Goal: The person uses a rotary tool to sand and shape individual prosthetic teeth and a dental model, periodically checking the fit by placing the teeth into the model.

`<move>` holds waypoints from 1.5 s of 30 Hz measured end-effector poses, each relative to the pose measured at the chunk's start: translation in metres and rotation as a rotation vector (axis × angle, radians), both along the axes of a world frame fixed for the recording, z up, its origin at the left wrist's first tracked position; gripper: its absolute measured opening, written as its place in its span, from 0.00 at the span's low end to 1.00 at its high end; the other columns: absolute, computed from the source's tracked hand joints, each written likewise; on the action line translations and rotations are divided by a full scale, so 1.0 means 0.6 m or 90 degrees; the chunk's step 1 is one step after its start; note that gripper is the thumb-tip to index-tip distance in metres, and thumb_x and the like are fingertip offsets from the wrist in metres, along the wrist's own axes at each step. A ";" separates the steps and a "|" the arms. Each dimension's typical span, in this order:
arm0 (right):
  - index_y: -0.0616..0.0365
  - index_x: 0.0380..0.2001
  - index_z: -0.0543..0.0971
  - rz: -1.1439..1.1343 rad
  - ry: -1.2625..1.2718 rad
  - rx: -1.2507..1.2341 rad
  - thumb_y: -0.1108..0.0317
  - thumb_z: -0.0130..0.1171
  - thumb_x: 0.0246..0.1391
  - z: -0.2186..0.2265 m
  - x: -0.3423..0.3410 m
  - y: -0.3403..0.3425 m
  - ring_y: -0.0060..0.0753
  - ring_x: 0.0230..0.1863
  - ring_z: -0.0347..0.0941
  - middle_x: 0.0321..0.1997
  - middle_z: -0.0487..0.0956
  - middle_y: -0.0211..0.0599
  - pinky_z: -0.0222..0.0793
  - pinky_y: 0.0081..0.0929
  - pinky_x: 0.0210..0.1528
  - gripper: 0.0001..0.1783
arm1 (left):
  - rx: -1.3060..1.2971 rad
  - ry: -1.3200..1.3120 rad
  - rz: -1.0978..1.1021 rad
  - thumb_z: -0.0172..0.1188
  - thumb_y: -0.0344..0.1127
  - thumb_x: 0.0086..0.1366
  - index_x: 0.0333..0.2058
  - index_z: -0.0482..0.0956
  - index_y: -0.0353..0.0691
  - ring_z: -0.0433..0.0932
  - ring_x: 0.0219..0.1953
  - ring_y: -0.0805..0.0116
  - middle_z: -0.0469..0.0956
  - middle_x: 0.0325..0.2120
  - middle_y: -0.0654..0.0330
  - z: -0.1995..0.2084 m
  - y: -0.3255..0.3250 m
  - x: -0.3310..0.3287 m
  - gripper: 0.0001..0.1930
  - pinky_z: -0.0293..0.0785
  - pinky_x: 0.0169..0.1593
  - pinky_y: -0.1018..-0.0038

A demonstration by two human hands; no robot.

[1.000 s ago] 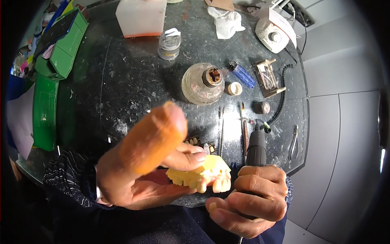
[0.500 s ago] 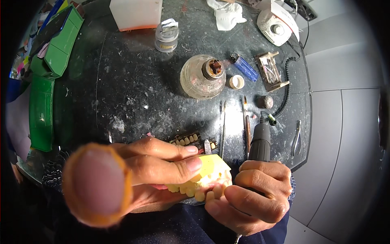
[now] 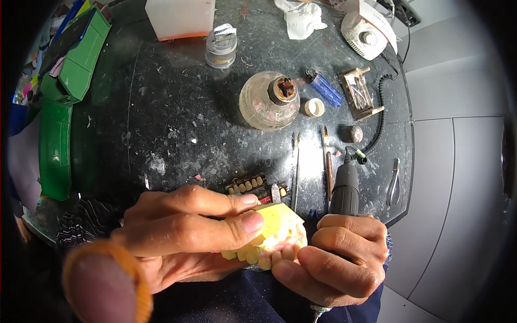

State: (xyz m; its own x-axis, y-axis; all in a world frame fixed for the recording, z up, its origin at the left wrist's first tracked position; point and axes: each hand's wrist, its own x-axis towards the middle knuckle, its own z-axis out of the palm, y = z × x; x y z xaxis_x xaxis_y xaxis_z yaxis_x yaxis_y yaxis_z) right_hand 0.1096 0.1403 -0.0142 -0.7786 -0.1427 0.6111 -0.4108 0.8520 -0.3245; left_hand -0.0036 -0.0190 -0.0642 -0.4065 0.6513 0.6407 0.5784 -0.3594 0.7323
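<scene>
My left hand (image 3: 183, 231) is closed on a yellow dental model (image 3: 277, 218), its fingers across the base. A row of cream teeth (image 3: 264, 260) and some pink gum material show along the model's lower edge. My right hand (image 3: 342, 258) is wrapped round a black rotary handpiece (image 3: 345, 188), whose cable end points away from me; a bit of metal shows below the fist. My right thumb and forefinger meet the teeth at the model's right end. A blurred, rounded pinkish shape with an orange rim (image 3: 107, 285) looms close at lower left, covering part of my left hand.
Beyond my hands lie tooth cards (image 3: 246, 185), slim tools (image 3: 328, 172), a glass burner (image 3: 269, 102), a white cap (image 3: 314, 107), a blue lighter (image 3: 326, 90) and a bur rack (image 3: 360, 94). Pliers (image 3: 394, 182) rest at right; green bins (image 3: 55, 151) stand left; a white control box (image 3: 366, 35) sits far right.
The blurred orange-rimmed shape has moved down and left, uncovering more of my left hand. My left fingers have shifted slightly left on the model. The right hand is nearly still.
</scene>
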 end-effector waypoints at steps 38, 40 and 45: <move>0.57 0.28 0.79 0.030 0.135 -0.023 0.62 0.70 0.37 -0.028 -0.018 0.013 0.13 0.11 0.60 0.28 0.71 0.29 0.51 0.12 0.11 0.15 | -0.035 0.101 -0.121 0.72 0.25 0.41 0.52 0.42 0.27 0.78 0.28 0.59 0.75 0.27 0.50 0.026 0.015 -0.047 0.47 0.82 0.33 0.71; 0.57 0.28 0.79 0.022 0.137 -0.029 0.62 0.70 0.36 -0.027 -0.019 0.009 0.13 0.11 0.61 0.27 0.71 0.29 0.51 0.11 0.12 0.15 | -0.034 0.102 -0.119 0.72 0.25 0.41 0.52 0.42 0.27 0.78 0.28 0.59 0.75 0.27 0.50 0.028 0.015 -0.049 0.47 0.82 0.32 0.71; 0.54 0.28 0.81 0.001 0.151 -0.088 0.62 0.72 0.32 -0.030 -0.022 0.005 0.13 0.12 0.62 0.26 0.73 0.27 0.52 0.10 0.13 0.16 | -0.027 0.107 -0.116 0.72 0.26 0.41 0.51 0.43 0.27 0.78 0.28 0.59 0.75 0.27 0.50 0.033 0.013 -0.048 0.47 0.82 0.32 0.71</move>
